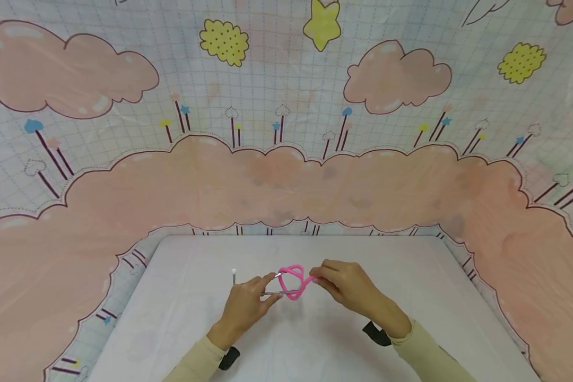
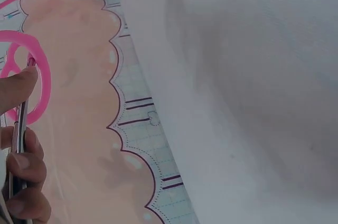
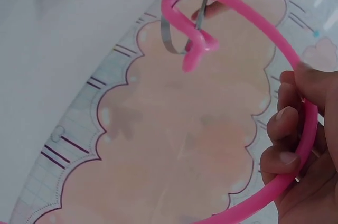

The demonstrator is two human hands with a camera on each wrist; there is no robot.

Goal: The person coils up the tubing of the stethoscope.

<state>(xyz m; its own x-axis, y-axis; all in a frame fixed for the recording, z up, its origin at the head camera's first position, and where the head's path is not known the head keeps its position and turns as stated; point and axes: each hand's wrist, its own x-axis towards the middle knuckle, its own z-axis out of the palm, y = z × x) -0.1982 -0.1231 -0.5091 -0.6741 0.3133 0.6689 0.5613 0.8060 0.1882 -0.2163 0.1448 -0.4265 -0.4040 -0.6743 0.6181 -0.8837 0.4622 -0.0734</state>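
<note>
A stethoscope with pink tubing [image 1: 295, 267] and a metal headset is held up over the table, its tubing looped near the headset. My left hand [image 1: 245, 303] grips the metal ear tubes [image 2: 20, 113] between thumb and fingers. One white ear tip [image 1: 234, 271] sticks up beyond that hand. To the right, my right hand [image 1: 350, 286] holds the tubing with curled fingers. The right wrist view shows the tubing arcing from that hand to the headset, its forked end beside a curved metal spring [image 3: 167, 36]. The chest piece does not show clearly.
Under both hands lies a white table [image 1: 181, 265]. A patterned cloth [image 1: 315, 185] with clouds and stars rises behind it and shows along its sides. Black straps [image 1: 229, 358] hang below the wrists.
</note>
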